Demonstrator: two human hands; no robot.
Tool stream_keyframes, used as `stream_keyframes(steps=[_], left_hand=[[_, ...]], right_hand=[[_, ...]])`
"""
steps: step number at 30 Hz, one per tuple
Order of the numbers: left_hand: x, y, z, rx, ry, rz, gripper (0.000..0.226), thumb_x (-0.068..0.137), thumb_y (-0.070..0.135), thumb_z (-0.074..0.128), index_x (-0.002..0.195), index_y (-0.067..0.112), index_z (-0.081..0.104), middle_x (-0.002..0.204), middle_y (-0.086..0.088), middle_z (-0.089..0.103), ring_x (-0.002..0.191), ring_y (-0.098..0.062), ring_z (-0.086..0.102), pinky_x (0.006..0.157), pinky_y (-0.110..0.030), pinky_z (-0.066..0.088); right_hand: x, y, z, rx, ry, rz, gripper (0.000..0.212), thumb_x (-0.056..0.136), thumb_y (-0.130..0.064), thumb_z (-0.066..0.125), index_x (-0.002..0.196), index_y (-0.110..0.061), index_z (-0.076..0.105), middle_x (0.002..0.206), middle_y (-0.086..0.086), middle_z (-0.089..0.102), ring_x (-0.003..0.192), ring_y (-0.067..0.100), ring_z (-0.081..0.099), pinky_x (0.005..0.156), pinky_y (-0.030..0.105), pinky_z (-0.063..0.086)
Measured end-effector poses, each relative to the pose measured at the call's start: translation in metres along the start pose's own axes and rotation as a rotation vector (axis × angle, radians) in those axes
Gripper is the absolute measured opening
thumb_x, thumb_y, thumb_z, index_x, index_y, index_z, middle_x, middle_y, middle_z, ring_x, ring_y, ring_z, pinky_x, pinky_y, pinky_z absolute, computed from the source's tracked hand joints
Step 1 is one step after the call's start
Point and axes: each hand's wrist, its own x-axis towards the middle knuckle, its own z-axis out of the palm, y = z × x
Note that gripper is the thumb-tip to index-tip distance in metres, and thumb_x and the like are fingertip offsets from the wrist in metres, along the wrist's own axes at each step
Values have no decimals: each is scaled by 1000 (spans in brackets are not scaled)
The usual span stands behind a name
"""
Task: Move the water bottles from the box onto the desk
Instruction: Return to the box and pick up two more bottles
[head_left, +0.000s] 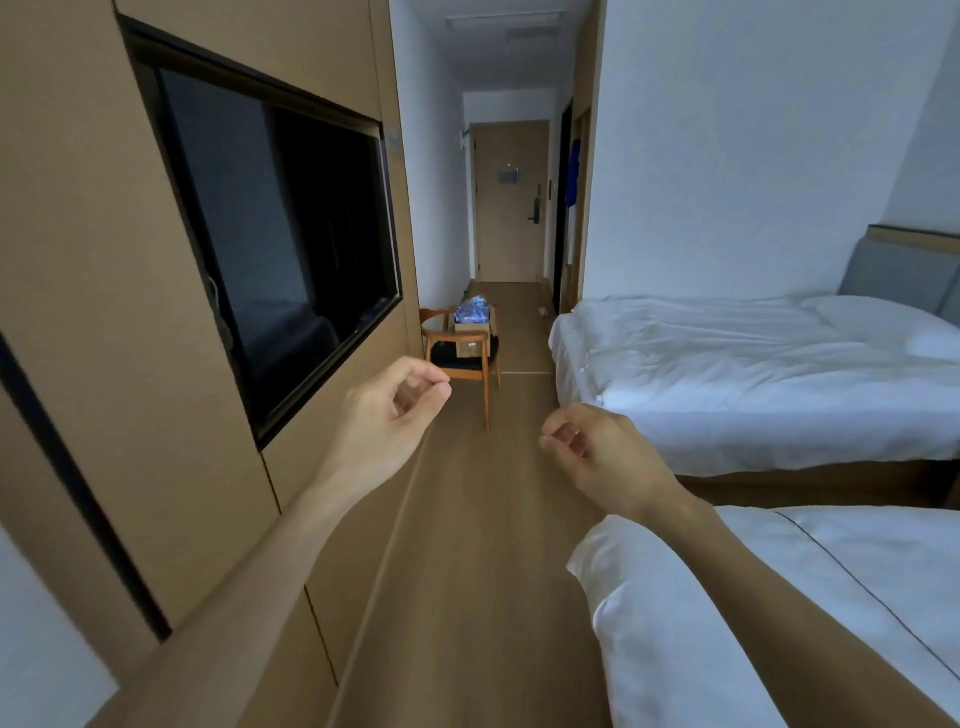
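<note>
Bare and empty, the left hand (387, 410) and right hand (597, 457) hang over the wooden floor (467, 545) with fingers loosely curled. Far ahead, the box (471, 338) of bottles (474, 310) stands on a chair (462, 358). A TV (275, 234) is in the left wall, two white beds (753, 374) are at the right.

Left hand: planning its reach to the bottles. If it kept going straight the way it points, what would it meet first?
Probably the wooden chair; the left hand holds nothing. Depth is unclear.
</note>
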Motion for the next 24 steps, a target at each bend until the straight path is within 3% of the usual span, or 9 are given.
stream_keyframes(steps=[6, 14, 24], left_hand=[[113, -59, 67, 12, 4, 5, 6, 92, 26, 61, 96, 27, 66, 84, 8, 64, 80, -5, 56, 67, -20, 45], [269, -119, 145, 33, 18, -23, 6, 92, 28, 61, 94, 33, 64, 85, 17, 63, 83, -2, 57, 66, -16, 43], [423, -225, 222, 25, 21, -50, 6, 92, 29, 62, 95, 34, 63, 87, 8, 63, 82, -9, 57, 66, -23, 46]], right_hand=[[118, 84, 21, -2, 23, -36, 10, 95, -36, 56, 98, -29, 63, 93, -14, 61, 80, -2, 56, 71, 21, 49], [284, 191, 31, 8, -8, -73, 5, 94, -31, 56, 93, -32, 61, 90, -16, 60, 78, -1, 56, 68, 25, 50], [462, 297, 85, -29, -70, -102, 6, 95, -31, 55, 96, -36, 59, 91, -19, 59, 80, -1, 58, 70, 27, 55]])
